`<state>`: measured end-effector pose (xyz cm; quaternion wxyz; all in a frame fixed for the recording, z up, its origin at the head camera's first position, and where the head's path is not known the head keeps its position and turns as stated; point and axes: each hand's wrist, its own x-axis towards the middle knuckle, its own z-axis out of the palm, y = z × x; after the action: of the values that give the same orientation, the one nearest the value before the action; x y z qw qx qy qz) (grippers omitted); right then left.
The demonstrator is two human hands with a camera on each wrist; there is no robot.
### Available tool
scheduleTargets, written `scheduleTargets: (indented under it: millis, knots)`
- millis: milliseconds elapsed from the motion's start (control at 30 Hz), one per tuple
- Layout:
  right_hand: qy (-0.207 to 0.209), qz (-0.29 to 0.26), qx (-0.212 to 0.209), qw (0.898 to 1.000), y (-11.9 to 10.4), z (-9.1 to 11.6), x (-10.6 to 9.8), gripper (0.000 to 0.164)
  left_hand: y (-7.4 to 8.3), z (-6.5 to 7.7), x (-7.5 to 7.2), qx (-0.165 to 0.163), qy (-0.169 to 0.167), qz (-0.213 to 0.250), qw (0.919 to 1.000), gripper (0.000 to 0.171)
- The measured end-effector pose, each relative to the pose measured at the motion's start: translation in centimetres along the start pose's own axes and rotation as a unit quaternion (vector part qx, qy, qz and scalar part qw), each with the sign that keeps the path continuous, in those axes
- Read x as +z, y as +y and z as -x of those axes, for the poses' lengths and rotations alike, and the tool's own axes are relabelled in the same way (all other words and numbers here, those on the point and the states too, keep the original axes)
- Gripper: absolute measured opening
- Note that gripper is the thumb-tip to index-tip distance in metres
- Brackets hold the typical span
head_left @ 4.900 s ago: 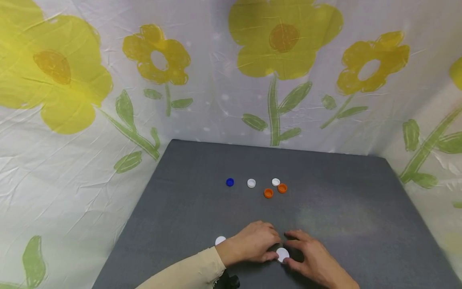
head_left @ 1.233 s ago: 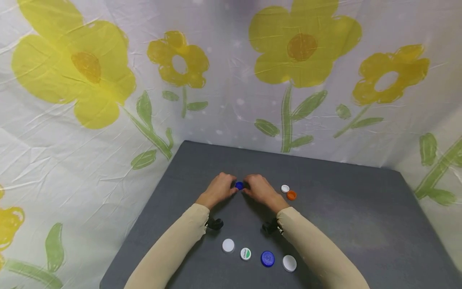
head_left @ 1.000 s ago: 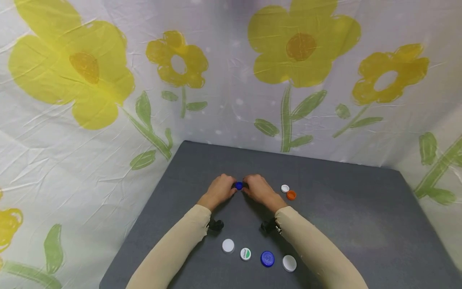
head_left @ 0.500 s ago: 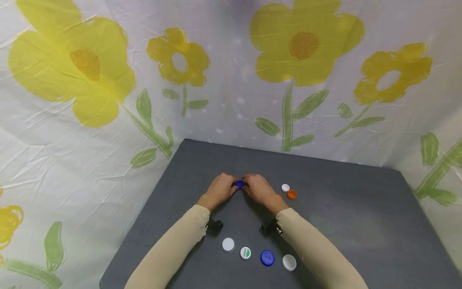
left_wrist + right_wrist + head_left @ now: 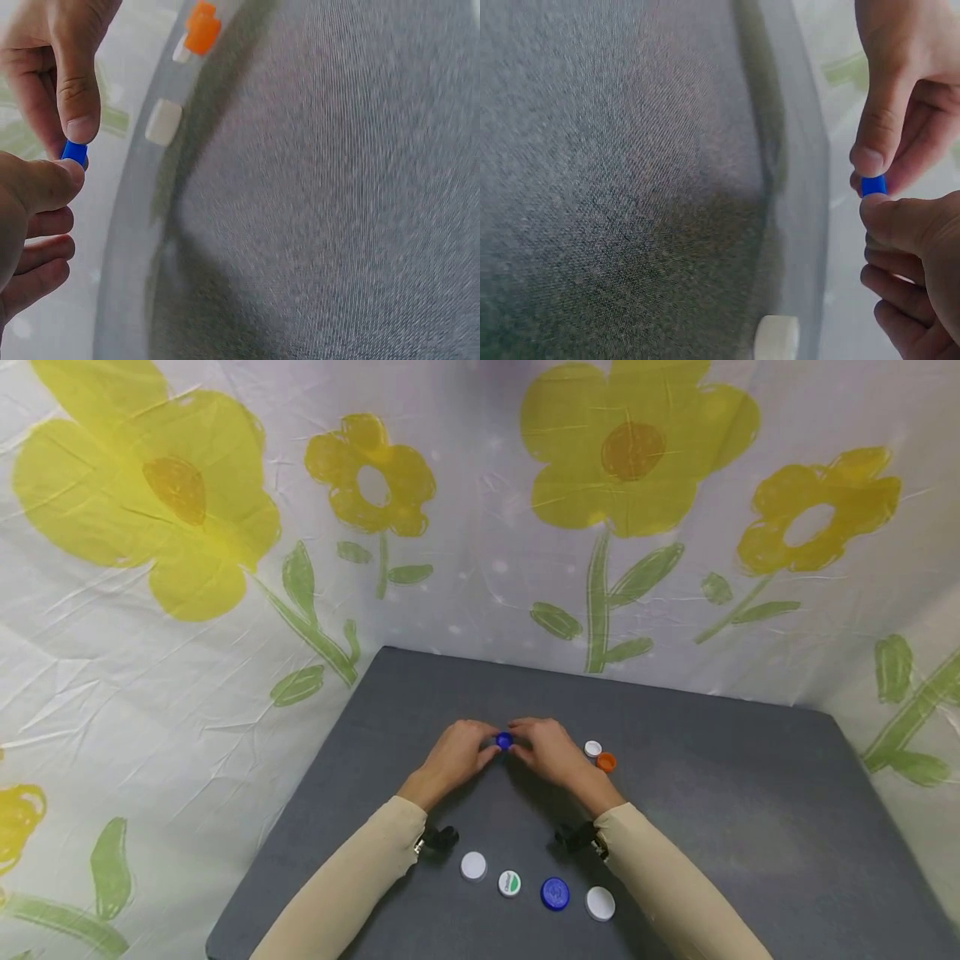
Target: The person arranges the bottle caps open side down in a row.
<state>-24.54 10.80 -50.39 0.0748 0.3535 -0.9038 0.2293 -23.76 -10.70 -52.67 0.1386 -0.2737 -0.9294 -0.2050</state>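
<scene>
My left hand (image 5: 456, 753) and right hand (image 5: 553, 753) meet at a small blue bottle cap (image 5: 504, 741) over the far half of the table. In the left wrist view, the left thumb and fingertips pinch one side of the blue bottle cap (image 5: 73, 152). From the opposite side the right thumb and fingers pinch it, as the right wrist view also shows, with the blue cap (image 5: 873, 186) bridging both hands. Beside the right hand lie a white cap (image 5: 592, 749) and an orange cap (image 5: 606, 762).
On the dark grey table (image 5: 720, 827), a row of larger caps lies nearer: a white cap (image 5: 473, 866), a white cap with green print (image 5: 509, 883), a blue cap (image 5: 555, 893) and another white cap (image 5: 600, 903). A flowered curtain (image 5: 465, 568) stands behind the table.
Both hands have left a white cap near the front and reached forward to the small blue cap. In the last half second the hands spread slightly and the cap shifted a little right.
</scene>
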Motion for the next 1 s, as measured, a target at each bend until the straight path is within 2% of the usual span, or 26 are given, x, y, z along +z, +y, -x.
scheduleTargets:
  millis: [400, 733, 1000]
  knots:
    - [0.036, 0.013, -0.019, 0.999, -2.4, 2.5, -2.0, 0.029, 2.5, 1.7, -2.3, 0.03, 0.028, 0.018, 0.999, 0.024]
    - [0.058, -0.006, -0.011, 0.998, -4.1, 5.2, -3.0, 0.036, 4.7, 3.2, -4.2, 0.073, 0.024, 0.035, 0.9964, 0.026]
    - [0.084, -0.023, -0.02, 0.996, -4.7, 6.8, -2.7, 0.036, 5.8, 4.4, -4.6, 0.092, 0.019, 0.013, 0.9955, 0.027]
